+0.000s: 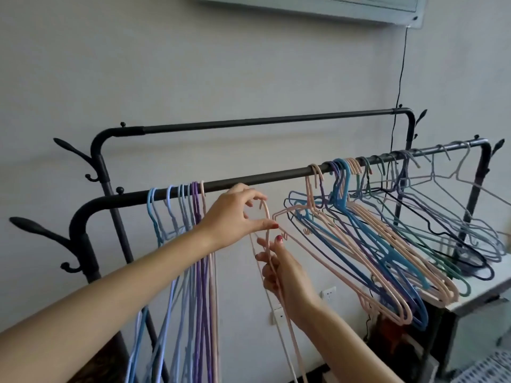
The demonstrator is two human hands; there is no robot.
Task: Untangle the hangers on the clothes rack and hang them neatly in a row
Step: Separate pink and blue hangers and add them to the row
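We are at the transfer step: one pink hanger point(269, 246) is off the near rail point(276, 176) of the clothes rack and held in the gap between the sorted row point(190, 217) on the left and the tangled cluster point(373, 230) on the right. Our left hand point(235, 217) pinches the hook of this hanger between thumb and forefinger, just below the rail; the remaining fingers are loosely curled above it. Our right hand point(284, 275) is closed around the hanger's neck and upper wires just beneath, steadying it edge-on. The sorted row hangs straight, its hooks close together on the rail, with a pink hanger at its right end. The tangled cluster sits further right, with pink, blue, purple and green hangers tilted and interlocked; more hangers are spread along the rail toward its far right end. The rear rail point(262, 121) carries nothing that we can see. In our judgement, the task is partly complete. The next move calls for lifting the hook over the near rail just beside the last pink hanger, turning it to face the same way as the others, then releasing both hands. We should keep the lower wires away from the cluster, since a protruding shoulder lies near the right hand and could snag.
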